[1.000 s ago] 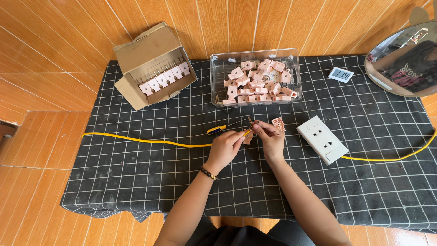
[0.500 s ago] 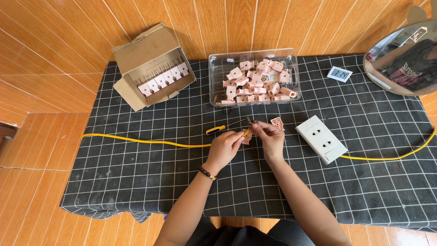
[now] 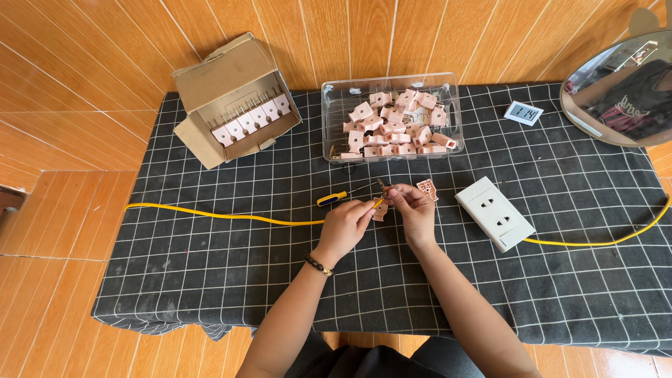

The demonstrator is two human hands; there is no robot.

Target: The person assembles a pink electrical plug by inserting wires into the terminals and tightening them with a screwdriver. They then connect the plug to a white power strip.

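Both grips pinch one pink plug piece [image 3: 380, 210] and the yellow cable [image 3: 224, 215] end, my left hand [image 3: 344, 225] and right hand [image 3: 414, 208] just left of one white socket [image 3: 495, 213]. One screwdriver [image 3: 343, 196] lies beside them; I count one clear tray [image 3: 389, 119], one cardboard box [image 3: 234, 98].
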